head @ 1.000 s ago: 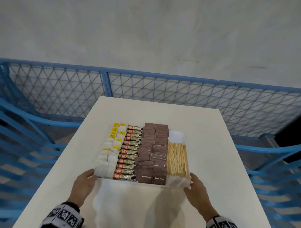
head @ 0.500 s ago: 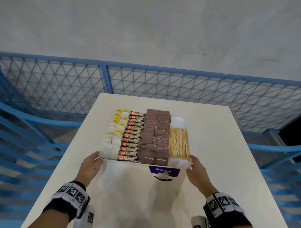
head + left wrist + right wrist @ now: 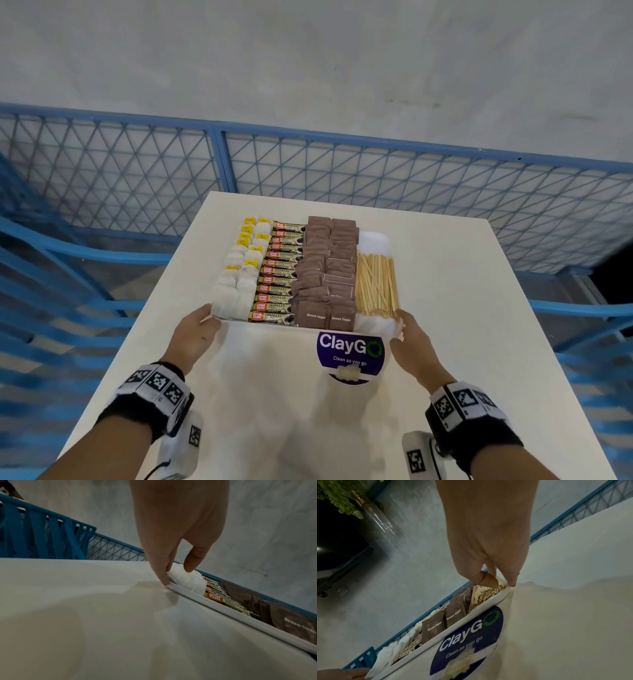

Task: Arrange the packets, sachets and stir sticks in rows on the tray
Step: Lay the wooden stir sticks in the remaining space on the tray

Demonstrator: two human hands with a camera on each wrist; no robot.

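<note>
A white tray (image 3: 234, 321) sits on the white table (image 3: 452, 308), filled in rows. From left to right lie white tea bags (image 3: 239, 274) with yellow tags, coffee stick packets (image 3: 278, 274), brown sugar sachets (image 3: 329, 274) and wooden stir sticks (image 3: 376, 284). My left hand (image 3: 197, 329) holds the tray's near left corner: in the left wrist view, fingers (image 3: 163, 580) touch the rim (image 3: 223, 609) and the thumb rests over the tea bags (image 3: 188, 580). My right hand (image 3: 411, 337) pinches the near right corner, thumb (image 3: 486, 580) over the stir sticks (image 3: 488, 595).
A round blue ClayGo sticker (image 3: 350, 353) is stuck to the table just in front of the tray. A blue mesh railing (image 3: 308, 164) stands behind the table's far edge, with blue bars on both sides. Bare tabletop lies right of the tray.
The tray has slid away from me across the table with both hands at its near corners, and the ClayGo sticker has come into view in front of it.
</note>
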